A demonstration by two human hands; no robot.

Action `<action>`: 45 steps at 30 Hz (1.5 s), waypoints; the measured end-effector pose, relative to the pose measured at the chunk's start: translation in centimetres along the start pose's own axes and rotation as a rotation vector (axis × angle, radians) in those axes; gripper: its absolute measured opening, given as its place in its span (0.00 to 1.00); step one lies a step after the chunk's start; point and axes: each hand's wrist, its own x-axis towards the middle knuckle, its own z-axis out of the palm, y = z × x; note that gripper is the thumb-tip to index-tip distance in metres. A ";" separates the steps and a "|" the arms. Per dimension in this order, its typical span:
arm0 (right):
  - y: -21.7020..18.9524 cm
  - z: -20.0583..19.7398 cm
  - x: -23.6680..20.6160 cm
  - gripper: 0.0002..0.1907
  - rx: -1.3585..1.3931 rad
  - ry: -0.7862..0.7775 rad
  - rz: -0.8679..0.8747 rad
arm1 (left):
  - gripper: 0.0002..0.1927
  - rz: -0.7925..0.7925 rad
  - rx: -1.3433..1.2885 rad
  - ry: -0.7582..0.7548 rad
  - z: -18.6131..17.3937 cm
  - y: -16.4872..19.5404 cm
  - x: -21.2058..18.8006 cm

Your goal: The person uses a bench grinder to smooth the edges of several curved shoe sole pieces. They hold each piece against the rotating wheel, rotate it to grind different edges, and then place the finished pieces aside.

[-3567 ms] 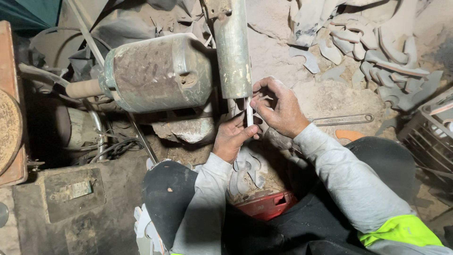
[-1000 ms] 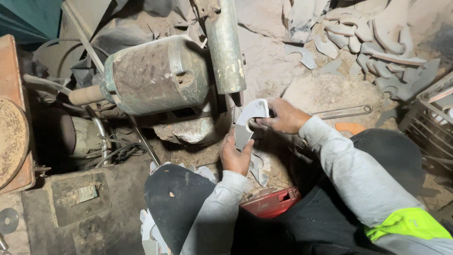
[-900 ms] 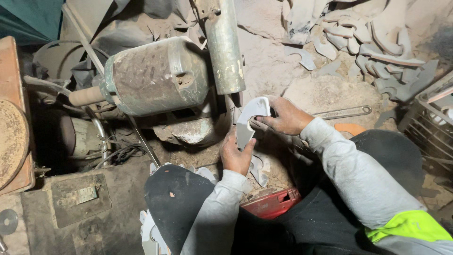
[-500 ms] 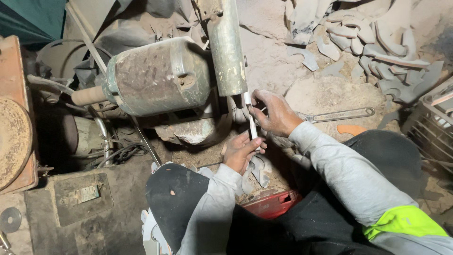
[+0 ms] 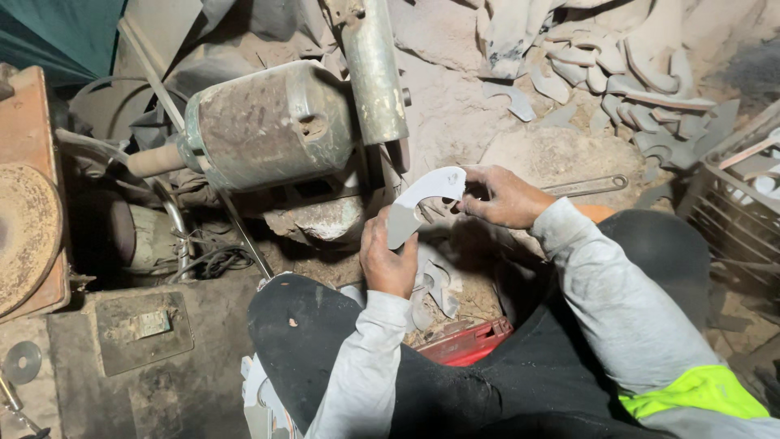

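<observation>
Both hands hold one curved grey blade (image 5: 422, 199) near the middle of the view. The left hand (image 5: 388, 260) grips its lower end from 6 o'clock; the right hand (image 5: 504, 195) pinches its upper end from 3 o'clock. At 10 o'clock of the blade sits a dusty motor (image 5: 268, 126), with a metal tube (image 5: 375, 69) at 12. More blades (image 5: 609, 69) lie piled at 2 o'clock.

Curved metal blade (image 5: 422, 199) gripped at both ends: left hand (image 5: 388, 260) on the lower end, right hand (image 5: 504, 195) on the upper. Just beyond, a dusty motor (image 5: 268, 126) and upright pipe (image 5: 375, 69). Pile of similar blades (image 5: 609, 69) farther back; red crate (image 5: 467, 343) between the knees.
</observation>
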 end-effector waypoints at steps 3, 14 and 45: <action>-0.8 0.2 -0.7 0.22 0.045 0.071 -0.009 | 0.29 -0.055 -0.054 -0.060 0.2 0.1 -0.4; -1.9 3.2 3.0 0.15 0.370 0.380 -0.092 | 0.28 -0.402 -1.057 -0.501 3.7 -2.6 3.4; 3.1 -2.2 -0.5 0.14 -0.131 0.162 0.188 | 0.12 -0.352 -0.252 -0.131 -11.7 3.1 -0.1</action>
